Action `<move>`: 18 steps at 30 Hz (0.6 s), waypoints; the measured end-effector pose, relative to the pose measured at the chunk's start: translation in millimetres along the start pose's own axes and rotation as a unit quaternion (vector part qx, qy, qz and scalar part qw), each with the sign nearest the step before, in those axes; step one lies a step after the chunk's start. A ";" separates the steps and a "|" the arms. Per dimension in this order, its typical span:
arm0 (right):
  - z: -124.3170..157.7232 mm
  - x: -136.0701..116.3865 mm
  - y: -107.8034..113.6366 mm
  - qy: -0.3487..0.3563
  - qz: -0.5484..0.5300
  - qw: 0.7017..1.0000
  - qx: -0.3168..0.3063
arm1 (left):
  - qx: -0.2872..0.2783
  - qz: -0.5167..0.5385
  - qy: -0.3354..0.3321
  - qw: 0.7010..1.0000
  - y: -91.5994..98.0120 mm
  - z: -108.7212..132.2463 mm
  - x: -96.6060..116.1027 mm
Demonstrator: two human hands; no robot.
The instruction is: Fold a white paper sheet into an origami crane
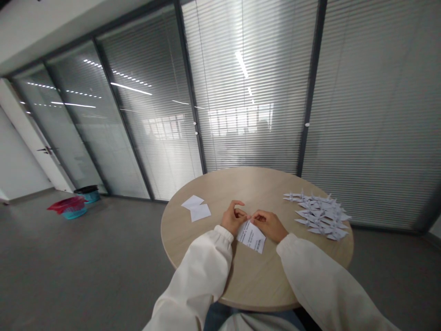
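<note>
A white sheet of paper with printed text (252, 236) lies on the round wooden table (206, 257) in front of me. My left hand (233, 217) pinches its far edge with curled fingers. My right hand (268, 224) rests on the paper's right side, its fingertips closed on the same edge and nearly touching the left hand. Both arms wear cream sleeves.
Two blank white paper squares (196, 207) lie on the table to the left. Several folded white paper cranes (319, 215) are spread at the right. Glass walls with blinds stand behind. Red and teal baskets (70, 206) sit on the floor at far left.
</note>
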State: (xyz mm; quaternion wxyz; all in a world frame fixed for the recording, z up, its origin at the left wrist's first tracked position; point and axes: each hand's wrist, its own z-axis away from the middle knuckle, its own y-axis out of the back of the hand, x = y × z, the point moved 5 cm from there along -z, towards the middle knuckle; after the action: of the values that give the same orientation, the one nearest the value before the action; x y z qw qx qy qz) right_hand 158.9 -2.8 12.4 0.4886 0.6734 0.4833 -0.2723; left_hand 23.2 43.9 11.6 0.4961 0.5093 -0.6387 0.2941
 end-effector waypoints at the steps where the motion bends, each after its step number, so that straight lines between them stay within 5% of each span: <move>1: -0.4 1.5 -0.7 0.001 0.000 1.000 -0.004 | -0.005 -0.005 -0.002 1.000 -0.6 0.3 -1.0; 12: -0.1 -0.9 0.7 0.030 0.036 0.999 -0.005 | -0.026 -0.051 -0.030 0.998 -3.5 -0.4 -4.5; 18: -2.7 6.9 0.2 0.010 0.015 1.000 0.002 | 0.006 -0.035 -0.042 0.998 0.3 -0.7 0.7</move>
State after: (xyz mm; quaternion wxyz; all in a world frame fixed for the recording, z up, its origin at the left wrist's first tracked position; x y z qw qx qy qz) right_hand 161.5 2.3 7.7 0.4868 0.6838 0.4776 -0.2595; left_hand 23.2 44.3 12.6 0.4760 0.5463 -0.6389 0.2584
